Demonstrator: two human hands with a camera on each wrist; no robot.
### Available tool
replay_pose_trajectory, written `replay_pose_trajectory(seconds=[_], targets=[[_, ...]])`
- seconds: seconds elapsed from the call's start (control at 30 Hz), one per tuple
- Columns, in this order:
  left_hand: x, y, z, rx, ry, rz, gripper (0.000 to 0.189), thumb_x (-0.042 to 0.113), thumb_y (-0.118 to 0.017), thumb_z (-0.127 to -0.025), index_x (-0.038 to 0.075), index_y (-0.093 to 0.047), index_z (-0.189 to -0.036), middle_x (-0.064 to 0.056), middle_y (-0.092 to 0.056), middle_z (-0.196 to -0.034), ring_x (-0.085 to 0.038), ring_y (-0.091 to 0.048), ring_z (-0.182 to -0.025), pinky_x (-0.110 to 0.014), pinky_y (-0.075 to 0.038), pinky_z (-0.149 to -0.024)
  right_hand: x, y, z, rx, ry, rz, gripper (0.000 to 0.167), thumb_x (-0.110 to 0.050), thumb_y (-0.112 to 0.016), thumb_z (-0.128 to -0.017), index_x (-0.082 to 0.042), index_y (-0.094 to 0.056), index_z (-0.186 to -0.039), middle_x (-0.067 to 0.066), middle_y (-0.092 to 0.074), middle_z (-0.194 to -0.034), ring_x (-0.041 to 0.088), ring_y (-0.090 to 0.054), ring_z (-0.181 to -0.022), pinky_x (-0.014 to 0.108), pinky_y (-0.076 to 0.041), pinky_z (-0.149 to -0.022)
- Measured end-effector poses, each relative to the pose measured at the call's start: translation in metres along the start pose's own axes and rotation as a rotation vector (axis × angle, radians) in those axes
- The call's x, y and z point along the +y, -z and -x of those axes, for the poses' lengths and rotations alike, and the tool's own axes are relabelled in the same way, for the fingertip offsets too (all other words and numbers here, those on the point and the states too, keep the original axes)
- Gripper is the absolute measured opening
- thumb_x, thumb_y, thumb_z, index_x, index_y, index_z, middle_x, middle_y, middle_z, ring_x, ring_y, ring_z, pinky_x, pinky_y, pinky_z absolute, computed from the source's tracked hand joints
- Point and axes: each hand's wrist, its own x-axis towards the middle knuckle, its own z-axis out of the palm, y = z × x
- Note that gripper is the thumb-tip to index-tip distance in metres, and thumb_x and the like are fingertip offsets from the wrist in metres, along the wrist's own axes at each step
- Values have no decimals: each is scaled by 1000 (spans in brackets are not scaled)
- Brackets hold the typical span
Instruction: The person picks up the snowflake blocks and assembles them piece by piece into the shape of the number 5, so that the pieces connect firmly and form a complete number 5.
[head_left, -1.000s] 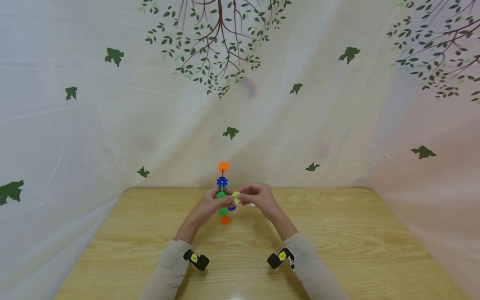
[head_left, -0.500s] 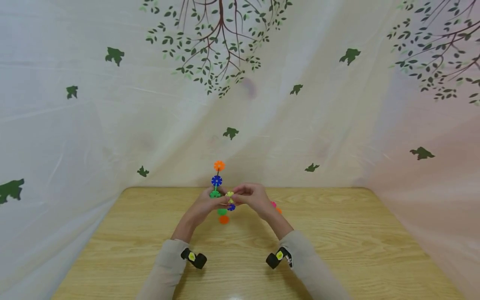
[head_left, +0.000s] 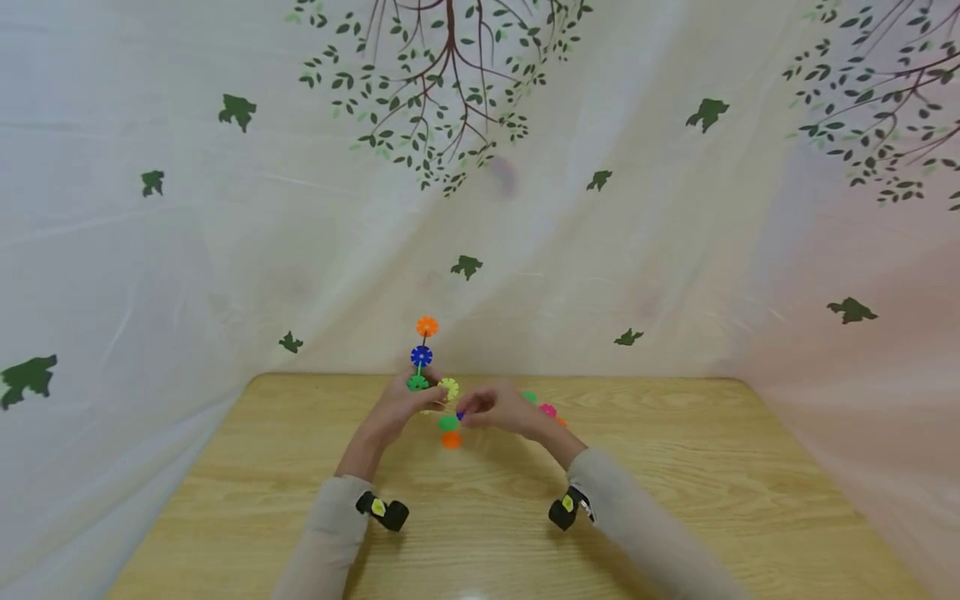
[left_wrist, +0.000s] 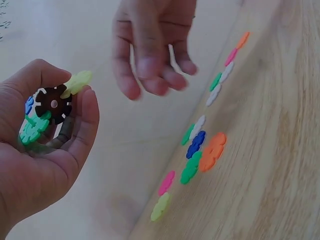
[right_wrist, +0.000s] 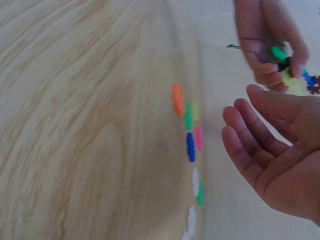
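My left hand (head_left: 393,408) holds a chain of notched plastic snowflake discs above the table's far part. An orange disc (head_left: 427,326) tops the chain, with a blue disc (head_left: 422,356) and a green disc (head_left: 417,383) below. Thumb and fingers pinch around a dark brown disc (left_wrist: 52,104), and a yellow disc (left_wrist: 77,83) is joined to its edge, sticking out past the fingertips. Apart from the chain, my right hand (right_wrist: 285,155) has loosely bent fingers and nothing in them. In the head view it hovers beside a loose blue disc (head_left: 461,416), mostly covering it.
Loose discs lie in a rough row near the wooden table's (head_left: 480,517) far edge: orange (left_wrist: 213,151), green (left_wrist: 191,168), pink (left_wrist: 166,183), yellow (left_wrist: 160,207), white (right_wrist: 195,182) and others. A leaf-printed cloth (head_left: 337,250) hangs behind the table.
My right hand has let go of the yellow disc, which stays on the chain, and moved slightly down and away. My left hand has shifted left with the chain.
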Motion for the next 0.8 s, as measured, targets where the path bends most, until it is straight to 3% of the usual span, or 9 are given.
replay_pose_trajectory(seconds=[0.1,0.4,0.63,0.8], targets=[[1,3,1,-8,-5,6,23,4,-66,-95,-4,-54,-113,-4,-63,-97,-24,-67,-93,-31,-61,-84,8,-3,-6,-102,55,117,20,-2,-72,-93,4,-72,-112,18,-74,-94,6,-65,-80,25,-58,-76],[2,6,1,-15,-2,15,20,2,-71,-93,1,-57,-108,-1,-64,-94,-15,-66,-86,-31,-60,-81,17,-9,-20,-260,120,274,28,-5,-73,-93,1,-72,-120,14,-73,-93,2,-58,-74,17,-51,-70],[2,4,0,-25,6,-4,20,0,-70,-92,1,-59,-108,-2,-63,-95,-15,-64,-85,-30,-59,-78,19,-12,-23,-282,126,355,27,-5,-71,-95,-1,-73,-121,9,-69,-89,1,-51,-73,16,-46,-68],[-3,3,-1,-44,15,-6,20,0,-70,-91,1,-59,-108,-1,-64,-95,-16,-65,-85,-29,-59,-78,21,-11,-20,-282,109,345,22,-5,-76,-90,-2,-74,-111,7,-66,-86,2,-49,-73,16,-44,-68]])
